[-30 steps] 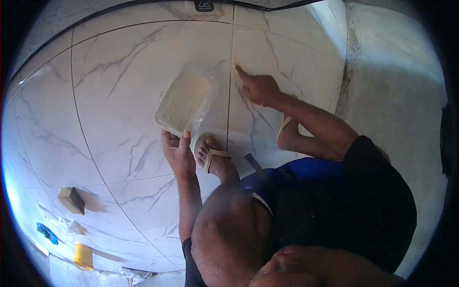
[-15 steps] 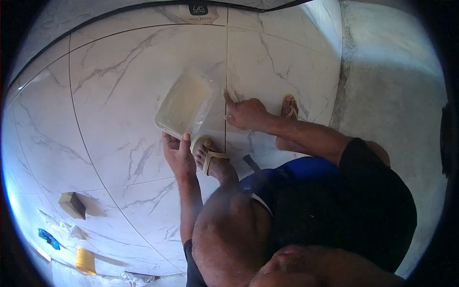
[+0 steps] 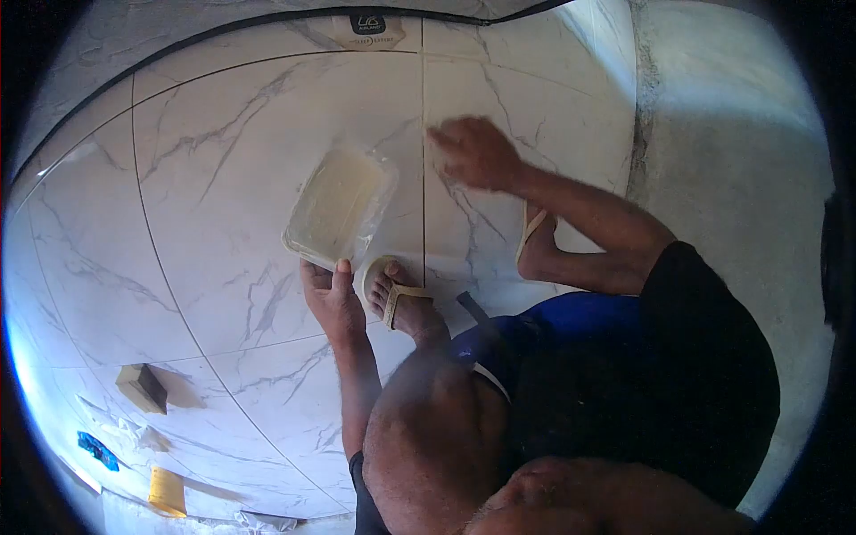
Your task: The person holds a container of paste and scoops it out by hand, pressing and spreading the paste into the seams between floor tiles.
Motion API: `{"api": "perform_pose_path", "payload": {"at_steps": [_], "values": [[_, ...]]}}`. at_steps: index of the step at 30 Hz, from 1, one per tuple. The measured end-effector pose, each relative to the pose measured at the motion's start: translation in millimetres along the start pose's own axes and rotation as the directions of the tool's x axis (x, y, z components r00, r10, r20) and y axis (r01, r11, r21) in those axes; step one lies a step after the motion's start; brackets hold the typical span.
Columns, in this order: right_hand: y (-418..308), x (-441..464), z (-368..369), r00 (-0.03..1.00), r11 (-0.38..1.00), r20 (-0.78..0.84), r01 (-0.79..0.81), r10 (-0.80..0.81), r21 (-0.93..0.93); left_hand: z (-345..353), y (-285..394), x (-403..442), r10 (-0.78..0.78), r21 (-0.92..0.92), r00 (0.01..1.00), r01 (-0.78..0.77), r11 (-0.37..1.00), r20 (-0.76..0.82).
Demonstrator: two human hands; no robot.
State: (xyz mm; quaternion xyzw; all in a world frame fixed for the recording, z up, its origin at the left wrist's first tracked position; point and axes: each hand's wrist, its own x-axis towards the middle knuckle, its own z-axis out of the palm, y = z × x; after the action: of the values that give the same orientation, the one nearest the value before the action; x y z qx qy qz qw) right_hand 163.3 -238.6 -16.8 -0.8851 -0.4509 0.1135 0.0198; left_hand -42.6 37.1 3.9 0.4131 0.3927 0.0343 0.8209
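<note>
A clear plastic container [image 3: 340,203] with pale, creamy material inside is held by its lower edge in my left hand [image 3: 338,299], the thumb over the rim. My right hand [image 3: 475,153] is over the marbled floor tiles [image 3: 241,196], near the dark joint line [image 3: 423,214] to the right of the container. Its fingers are bent and blurred, and whether they hold anything cannot be made out.
My sandalled feet [image 3: 410,308] rest on the tiles. At the lower left lie a brown block [image 3: 141,389], a blue crumpled item [image 3: 97,451], a yellow container [image 3: 167,491] and plastic scraps. Bare concrete [image 3: 731,196] borders the tiles on the right.
My right hand moved down along the joint, then back up and away from me. My left hand still holds the container, now slightly lower in view.
</note>
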Motion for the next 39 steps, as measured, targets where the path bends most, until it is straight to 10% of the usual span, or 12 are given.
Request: {"api": "perform_pose_path", "payload": {"at_steps": [11,39], "values": [[88.8,67.6,-20.0,0.994,0.938,0.111,0.054,-0.016,-0.341,-3.9,-2.8,-4.2,0.011,-0.035,0.999,-0.012,0.999,-0.04],[22.8,-0.6,19.1,0.9,0.926,0.222,0.376,-0.375,0.041,-1.9,-6.2,-5.0,-0.001,0.002,0.999,0.001,1.0,-0.037]]}}
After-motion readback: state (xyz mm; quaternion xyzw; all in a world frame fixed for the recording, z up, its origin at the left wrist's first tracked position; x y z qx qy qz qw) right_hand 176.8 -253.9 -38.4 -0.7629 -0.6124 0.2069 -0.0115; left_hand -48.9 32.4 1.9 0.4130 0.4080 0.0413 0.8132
